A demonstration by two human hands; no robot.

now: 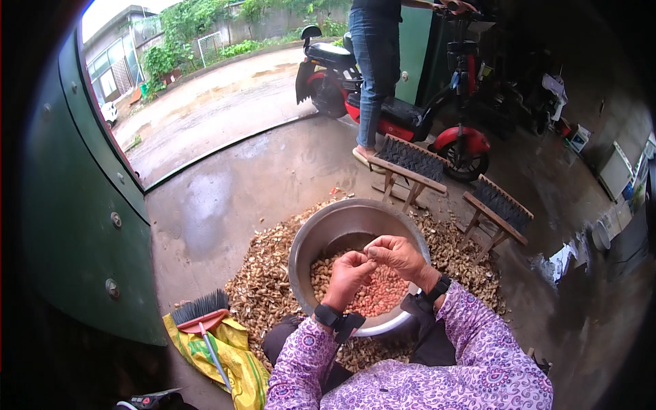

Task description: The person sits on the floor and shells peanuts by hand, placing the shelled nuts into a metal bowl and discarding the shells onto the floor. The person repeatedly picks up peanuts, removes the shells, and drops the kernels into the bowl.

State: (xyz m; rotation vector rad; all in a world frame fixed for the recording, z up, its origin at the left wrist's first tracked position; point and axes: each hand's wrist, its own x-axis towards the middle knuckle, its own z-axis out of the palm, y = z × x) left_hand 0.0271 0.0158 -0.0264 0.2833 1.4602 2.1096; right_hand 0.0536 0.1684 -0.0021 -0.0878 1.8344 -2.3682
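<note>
A large metal basin [305,217] sits in front of me, between my knees. Unshelled peanuts [321,275] fill its left part, and pinkish shelled peanuts [376,295] lie toward the middle and right. Over the basin my left hand [350,275] and my right hand [400,257] meet fingertip to fingertip. Both are closed in a pinch on a peanut, which the fingers mostly hide. Empty peanut shells [263,273] are heaped on the floor all around the basin. Dark bands circle both wrists.
A broom [201,318] rests on a yellow sack [239,355] at lower left. Two low stools with dark woven seats [413,160] [502,205] stand beyond the basin. Farther back, a person in jeans [378,68] stands at a red and black electric scooter [403,113]. A green metal door [89,205] is at left.
</note>
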